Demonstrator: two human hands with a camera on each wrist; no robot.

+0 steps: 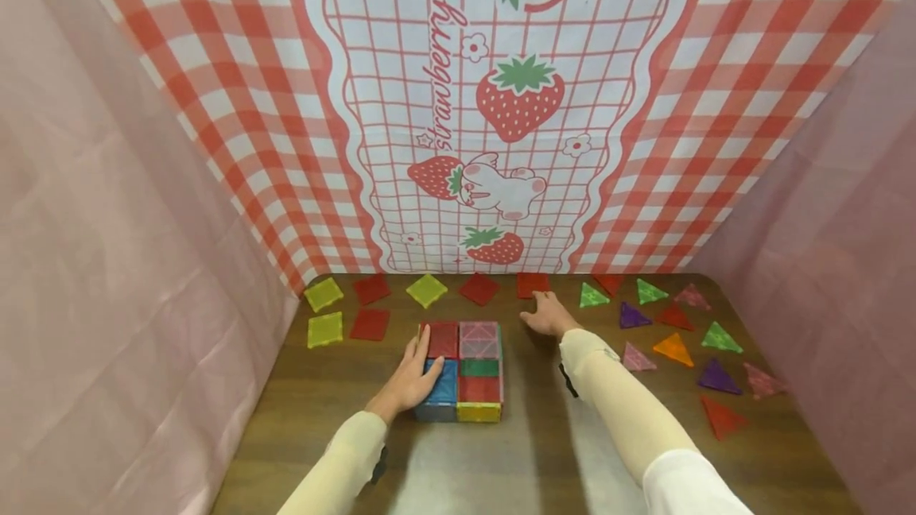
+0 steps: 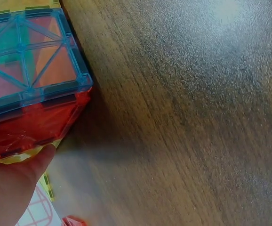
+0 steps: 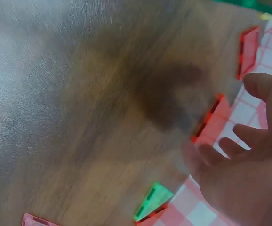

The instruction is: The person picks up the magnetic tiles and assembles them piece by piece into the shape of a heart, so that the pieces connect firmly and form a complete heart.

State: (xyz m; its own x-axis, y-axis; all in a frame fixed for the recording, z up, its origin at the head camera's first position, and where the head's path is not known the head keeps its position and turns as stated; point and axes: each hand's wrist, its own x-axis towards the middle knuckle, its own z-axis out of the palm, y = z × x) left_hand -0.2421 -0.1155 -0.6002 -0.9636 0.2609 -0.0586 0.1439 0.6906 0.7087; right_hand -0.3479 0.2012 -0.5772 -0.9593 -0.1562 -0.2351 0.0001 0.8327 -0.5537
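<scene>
A low box of translucent magnetic tiles (image 1: 479,389) stands mid-table, with red, pink, green, blue and yellow panels. My left hand (image 1: 411,376) rests along its left side, fingers extended over the red and blue panels. In the left wrist view, the thumb of that left hand (image 2: 13,183) lies against the edge beside a red panel (image 2: 37,125), next to a blue framed panel (image 2: 30,52). My right hand (image 1: 549,315) reaches over the near edge of a red square tile (image 1: 533,284) at the back. Its fingers are loosely bent and spread in the right wrist view, holding nothing visible.
Yellow square tiles (image 1: 325,329) and red square tiles (image 1: 370,324) lie at the back left. Several triangle tiles, including orange (image 1: 674,348), purple (image 1: 719,377) and green (image 1: 721,337), spread across the right. A strawberry-print cloth (image 1: 515,102) hangs behind the table.
</scene>
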